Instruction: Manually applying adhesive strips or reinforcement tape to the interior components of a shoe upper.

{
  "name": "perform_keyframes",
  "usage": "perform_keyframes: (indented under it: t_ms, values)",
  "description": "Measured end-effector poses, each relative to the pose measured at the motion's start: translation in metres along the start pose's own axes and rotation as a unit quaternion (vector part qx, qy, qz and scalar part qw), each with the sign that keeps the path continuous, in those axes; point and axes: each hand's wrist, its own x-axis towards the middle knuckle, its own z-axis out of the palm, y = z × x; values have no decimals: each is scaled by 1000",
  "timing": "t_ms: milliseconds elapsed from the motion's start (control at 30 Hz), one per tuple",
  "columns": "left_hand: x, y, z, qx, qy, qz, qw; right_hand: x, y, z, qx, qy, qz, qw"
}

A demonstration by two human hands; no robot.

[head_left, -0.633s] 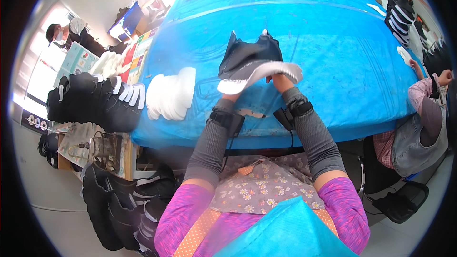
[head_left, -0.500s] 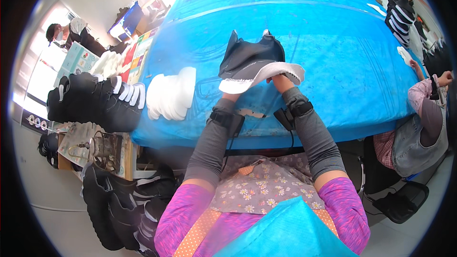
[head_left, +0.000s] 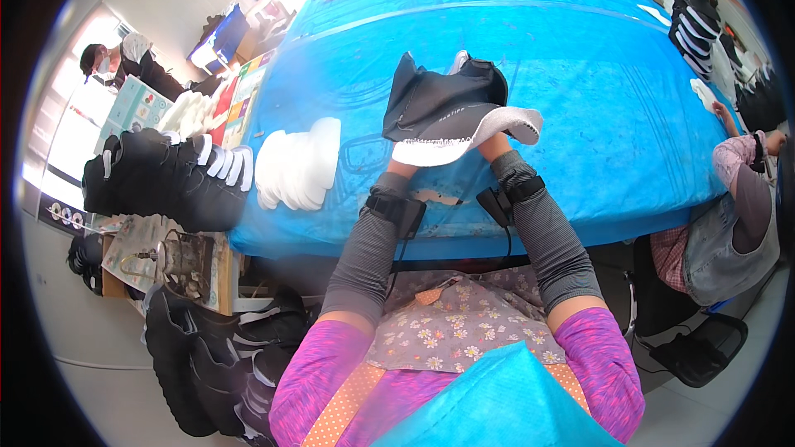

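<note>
Two hands are raised over the near edge of a long table covered in bright blue cloth [head_left: 596,116], and between them a black fabric shoe upper with a white textured sole lining [head_left: 451,112] is held above the cloth, just beyond the person's wrists. The left hand [head_left: 404,167] is tucked under the near left end of the white lining and is mostly hidden by it; the right hand [head_left: 494,146] is placed under the right end, where the lining curls outward. How the fingers close on the upper cannot be told, since they are covered by the fabric, though the piece is clearly supported by both hands. Grey ribbed sleeves with black wrist straps [head_left: 397,209] are worn on both forearms. A stack of white foam insoles [head_left: 298,165] is seen on the cloth to the left, well apart from the hands. Further left, a row of black shoe uppers with white tabs [head_left: 161,178] is laid out at the table's end. At the right edge, another person's arm in a pink sleeve [head_left: 733,157] is rested on the table.
</note>
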Motion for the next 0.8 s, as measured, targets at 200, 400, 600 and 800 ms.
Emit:
perform_keyframes:
  t_ms: [200, 400, 600, 800]
  values:
    - [-1, 62, 8, -388, 5, -17, 921, -10, 1, -14, 25, -5, 32, 999]
    - [-10, 79, -14, -364, -56, -26, 929, -11, -6, -15, 51, -12, 41, 998]
    - [-20, 90, -19, -375, -53, -42, 925, -15, -7, -17, 72, -17, 55, 996]
    - [-5, 100, -23, -376, -27, -45, 925, -15, -11, -19, 106, -18, 73, 992]
